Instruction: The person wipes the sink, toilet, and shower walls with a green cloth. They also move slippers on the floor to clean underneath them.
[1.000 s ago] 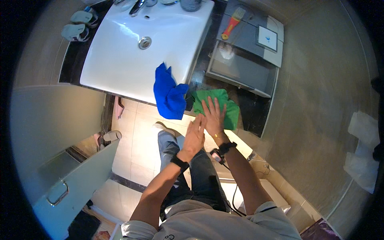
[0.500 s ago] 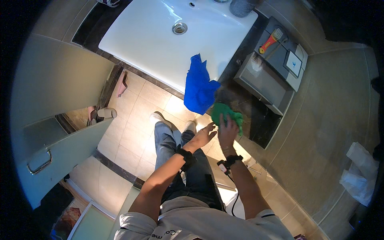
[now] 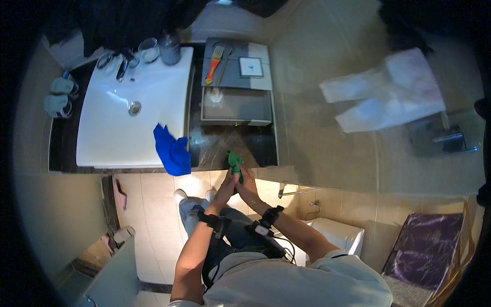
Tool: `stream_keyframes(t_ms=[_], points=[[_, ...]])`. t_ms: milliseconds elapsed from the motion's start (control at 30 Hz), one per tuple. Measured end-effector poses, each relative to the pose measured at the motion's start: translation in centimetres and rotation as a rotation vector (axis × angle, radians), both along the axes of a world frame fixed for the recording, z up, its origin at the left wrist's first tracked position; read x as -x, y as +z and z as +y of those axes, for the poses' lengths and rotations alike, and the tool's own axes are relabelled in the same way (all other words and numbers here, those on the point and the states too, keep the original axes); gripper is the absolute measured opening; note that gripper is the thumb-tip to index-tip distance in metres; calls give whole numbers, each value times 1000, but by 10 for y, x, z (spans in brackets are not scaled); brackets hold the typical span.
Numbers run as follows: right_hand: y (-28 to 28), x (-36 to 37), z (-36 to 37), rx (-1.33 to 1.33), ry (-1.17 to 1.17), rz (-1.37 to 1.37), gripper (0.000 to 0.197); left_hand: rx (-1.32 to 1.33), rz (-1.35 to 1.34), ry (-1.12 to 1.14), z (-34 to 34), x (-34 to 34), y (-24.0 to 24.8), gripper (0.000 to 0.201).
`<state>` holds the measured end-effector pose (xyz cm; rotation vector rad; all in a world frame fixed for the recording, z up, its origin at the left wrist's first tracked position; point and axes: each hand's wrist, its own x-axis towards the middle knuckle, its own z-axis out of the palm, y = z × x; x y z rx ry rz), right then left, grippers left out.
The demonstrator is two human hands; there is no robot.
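A green cloth (image 3: 235,159) is bunched up between my two hands at the front edge of the dark counter. My left hand (image 3: 224,191) grips it from the left, fingers closed round its lower part. From the other side my right hand (image 3: 248,186) presses its fingers against the same cloth. Part of the cloth is hidden by both hands. To their left a blue cloth (image 3: 172,152) hangs over the front right corner of the white sink (image 3: 110,133).
On the dark counter (image 3: 212,148), right of the sink, is a grey drawer box (image 3: 236,106) with its drawer pulled out. A red-and-yellow-handled brush (image 3: 213,66) rests on top. White towels (image 3: 388,92) hang on the right wall. A white toilet (image 3: 335,233) stands at the lower right.
The green cloth has been lifted off the counter and gathered up. My left hand has joined my right hand on it. The view has turned and shifted rightward.
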<state>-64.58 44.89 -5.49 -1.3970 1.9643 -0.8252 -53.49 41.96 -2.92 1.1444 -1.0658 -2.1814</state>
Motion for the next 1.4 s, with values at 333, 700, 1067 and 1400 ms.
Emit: stream_keyframes(t_ms=[333, 700, 1067, 1400], points=[[124, 32, 35, 382, -160, 388, 52, 489, 68, -233, -25, 51, 63, 31], [287, 56, 59, 815, -725, 1289, 33, 780, 532, -284, 4, 99, 256, 53], [166, 76, 53, 841, -702, 136, 39, 994, 268, -646, 8, 109, 168, 65], [279, 112, 30, 1188, -737, 268, 61, 1606, 518, -445, 7, 129, 285, 82]])
